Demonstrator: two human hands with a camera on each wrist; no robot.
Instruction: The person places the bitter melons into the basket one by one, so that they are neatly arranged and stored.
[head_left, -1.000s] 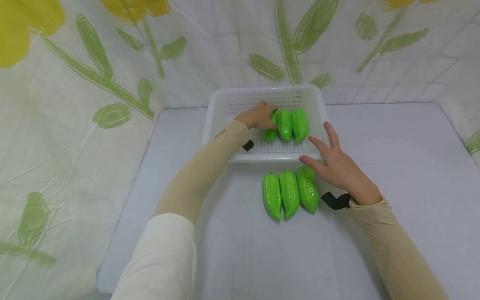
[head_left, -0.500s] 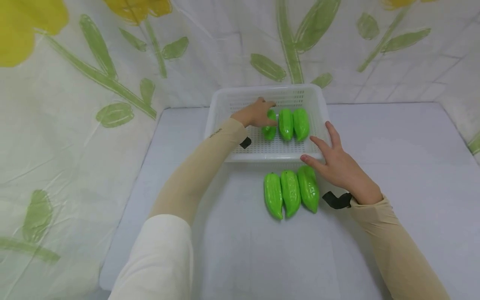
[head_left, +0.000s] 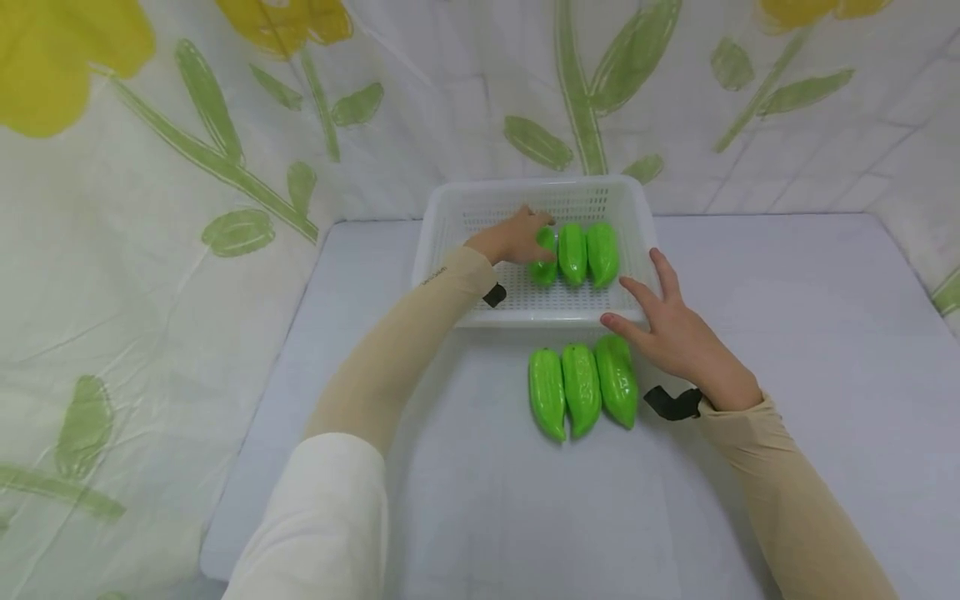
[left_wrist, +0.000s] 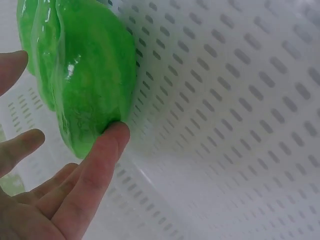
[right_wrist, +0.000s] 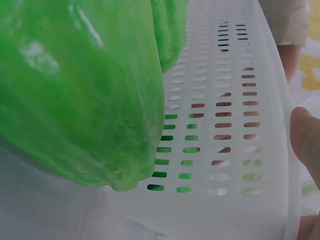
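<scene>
In the white plastic basket (head_left: 525, 317) in the head view, several glossy, ribbed green vegetables taper to a point; their exact kind is unclear. My left hand (head_left: 513, 237) reaches in from the left, beside the leftmost vegetable (head_left: 546, 258). In the left wrist view, one extended fingertip of my left hand (left_wrist: 75, 195) touches the lower end of a green vegetable (left_wrist: 95, 75), while the other fingers are spread apart. My right hand (head_left: 678, 333) spreads its fingers at the basket's front right corner. A fingertip (right_wrist: 306, 137) shows at the basket rim in the right wrist view.
Outside the basket's front wall, three more green vegetables (head_left: 581, 390) lie side by side on the white-covered table (head_left: 525, 517). Behind the basket hangs a flower-printed curtain (head_left: 480, 100). The basket's left part is partly behind my left forearm (head_left: 405, 333).
My left fingers spread slightly off the leftmost vegetable in the basket, then came back against it. The right hand stays at the basket corner. The head view shifted slightly.
</scene>
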